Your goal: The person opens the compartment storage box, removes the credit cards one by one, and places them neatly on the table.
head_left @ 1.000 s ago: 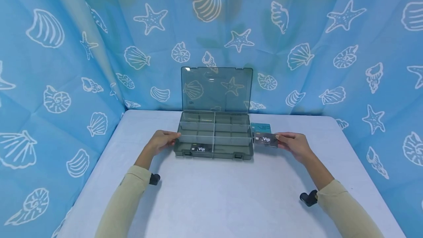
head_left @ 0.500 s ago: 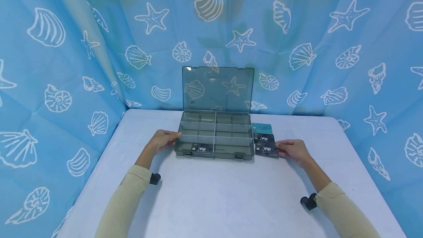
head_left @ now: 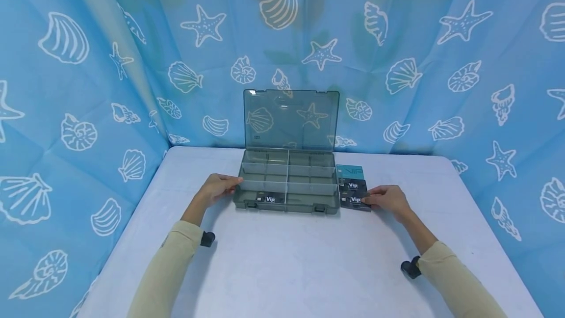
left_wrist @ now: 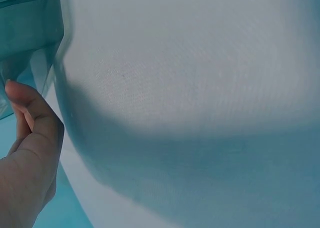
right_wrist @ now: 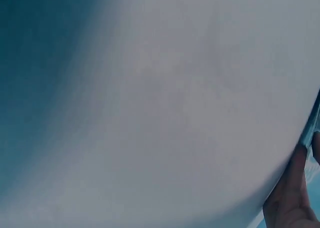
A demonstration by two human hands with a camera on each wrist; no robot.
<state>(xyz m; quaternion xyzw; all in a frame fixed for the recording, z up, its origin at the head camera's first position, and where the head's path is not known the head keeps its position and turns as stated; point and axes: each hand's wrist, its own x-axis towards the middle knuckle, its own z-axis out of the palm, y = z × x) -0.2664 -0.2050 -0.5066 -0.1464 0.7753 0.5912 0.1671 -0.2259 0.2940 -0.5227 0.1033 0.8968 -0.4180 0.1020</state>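
A grey see-through organizer box [head_left: 309,208] lies on the table with its lid [head_left: 291,117] raised behind it. My left hand [head_left: 216,188] grips the box's left wall, thumb over the rim; in the left wrist view the left hand [left_wrist: 35,133] is at a box corner. One black "Vip" card [head_left: 270,198] is in the front left compartment. Beside the box's right wall, a teal card [head_left: 350,171], a black card [head_left: 352,185] and a front black "Vip" card [head_left: 350,200] lie in an overlapping row. My right hand [head_left: 388,198] pinches the front one at its right end.
Thin clear dividers [head_left: 265,183] split the box into several compartments. The white table [head_left: 291,264] stretches in front and to both sides. A blue shell-patterned curtain [head_left: 397,112] stands close behind the lid and along the sides.
My right hand has drawn a black card toward me, uncovering another black card behind it, and its thumb has since shifted left over the card. The left hand stays on the box.
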